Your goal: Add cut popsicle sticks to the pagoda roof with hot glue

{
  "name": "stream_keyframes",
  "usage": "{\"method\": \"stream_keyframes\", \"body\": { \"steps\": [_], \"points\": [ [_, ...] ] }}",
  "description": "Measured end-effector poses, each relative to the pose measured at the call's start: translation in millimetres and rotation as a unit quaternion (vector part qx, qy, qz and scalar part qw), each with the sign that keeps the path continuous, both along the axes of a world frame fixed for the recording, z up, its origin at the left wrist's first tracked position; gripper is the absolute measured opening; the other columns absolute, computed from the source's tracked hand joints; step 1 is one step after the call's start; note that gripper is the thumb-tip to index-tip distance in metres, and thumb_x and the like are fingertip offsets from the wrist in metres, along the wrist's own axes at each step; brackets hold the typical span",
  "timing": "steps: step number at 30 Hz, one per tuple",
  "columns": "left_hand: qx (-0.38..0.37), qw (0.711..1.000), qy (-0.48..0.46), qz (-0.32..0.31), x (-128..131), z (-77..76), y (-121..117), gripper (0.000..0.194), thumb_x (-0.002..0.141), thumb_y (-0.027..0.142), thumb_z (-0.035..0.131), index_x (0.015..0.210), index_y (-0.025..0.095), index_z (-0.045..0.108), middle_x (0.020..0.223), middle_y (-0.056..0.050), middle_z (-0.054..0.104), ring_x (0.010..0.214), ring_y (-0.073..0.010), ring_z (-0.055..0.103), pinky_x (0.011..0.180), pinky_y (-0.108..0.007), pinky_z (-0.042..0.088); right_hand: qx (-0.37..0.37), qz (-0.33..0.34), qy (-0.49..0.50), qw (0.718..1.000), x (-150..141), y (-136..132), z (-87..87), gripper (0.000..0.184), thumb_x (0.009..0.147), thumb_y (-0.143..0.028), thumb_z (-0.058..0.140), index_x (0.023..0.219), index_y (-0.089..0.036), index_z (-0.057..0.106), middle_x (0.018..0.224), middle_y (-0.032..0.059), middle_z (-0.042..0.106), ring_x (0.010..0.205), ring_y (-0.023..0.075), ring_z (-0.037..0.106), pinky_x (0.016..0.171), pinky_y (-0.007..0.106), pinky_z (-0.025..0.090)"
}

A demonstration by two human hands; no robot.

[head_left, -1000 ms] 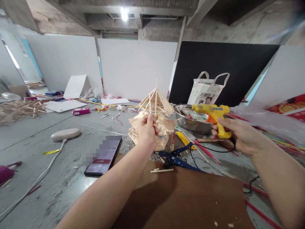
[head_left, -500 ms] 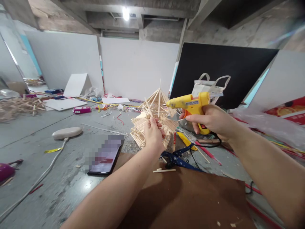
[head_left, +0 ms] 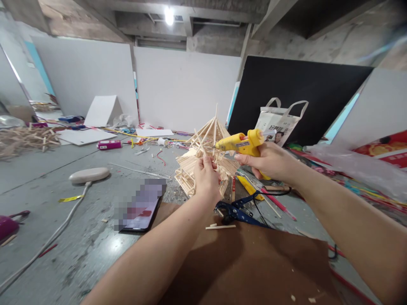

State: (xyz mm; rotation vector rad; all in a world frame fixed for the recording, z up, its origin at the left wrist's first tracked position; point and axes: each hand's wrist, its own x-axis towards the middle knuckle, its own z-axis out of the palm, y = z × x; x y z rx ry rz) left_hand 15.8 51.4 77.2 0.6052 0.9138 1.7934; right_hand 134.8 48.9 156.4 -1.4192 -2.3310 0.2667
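Note:
A yellow glue gun [head_left: 243,143] is gripped in my right hand [head_left: 270,163], with its nozzle pointing left. The nozzle tip is close to the wooden sticks; whether it touches them I cannot tell. My left hand [head_left: 206,176] pinches a thin wooden stick [head_left: 199,140], which leans up and to the left. Behind that hand stands a model tower built of pale wooden sticks [head_left: 184,176], with a pointed roof and a thin spire. My left fingers hide part of its front. Dark blue pliers [head_left: 243,214] lie just right of my left wrist.
A phone [head_left: 143,207] lies left of my left forearm, near a white corded device [head_left: 89,175]. Brown sheet [head_left: 254,262] covers the floor in front, with stick offcuts [head_left: 220,227] on it. A yellow cutter [head_left: 248,186] lies at right. Loose sticks [head_left: 28,137] are heaped far left.
My right hand has brought the glue gun leftward from the right side to the tower's front. The stick in my left hand has tilted further left, and that hand has shifted slightly right.

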Motion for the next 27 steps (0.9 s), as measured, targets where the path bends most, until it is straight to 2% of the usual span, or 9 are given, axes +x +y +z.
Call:
{"method": "stream_keyframes", "body": {
  "steps": [6, 14, 27],
  "points": [
    [0.004, 1.000, 0.003, -0.004, 0.2, -0.1, -0.3, 0.023, 0.082, 0.037, 0.036, 0.071, 0.017, 0.040, 0.056, 0.007, 0.036, 0.031, -0.0011, 0.029, 0.030, -0.015, 0.021, 0.027, 0.003, -0.016, 1.000, 0.1, 2.2, -1.6, 0.036, 0.076, -0.048, 0.043, 0.064, -0.015, 0.053, 0.036, -0.0045, 0.045, 0.033, 0.0058, 0.042, 0.041, 0.020, 0.032],
    [0.006, 1.000, 0.007, -0.003, 1.8, -1.2, -0.1, 0.024, 0.081, 0.038, 0.036, 0.071, 0.017, 0.042, 0.055, 0.007, 0.036, 0.031, -0.0010, 0.028, 0.030, -0.015, 0.020, 0.018, -0.008, 0.000, 1.000, -2.2, 0.7, -0.1, 0.027, 0.072, -0.040, 0.048, 0.059, -0.016, 0.050, 0.032, -0.0047, 0.044, 0.030, 0.0069, 0.042, 0.041, 0.021, 0.033],
    [0.009, 1.000, 0.014, 0.002, 0.4, -2.4, 1.8, 0.024, 0.081, 0.037, 0.037, 0.069, 0.017, 0.044, 0.053, 0.007, 0.035, 0.029, -0.0016, 0.029, 0.028, -0.015, 0.020, 0.023, -0.006, 0.010, 1.000, -4.2, -2.1, 0.1, 0.027, 0.072, -0.038, 0.048, 0.056, -0.017, 0.047, 0.033, -0.0040, 0.045, 0.031, 0.0079, 0.044, 0.041, 0.022, 0.035]
  ]
}}
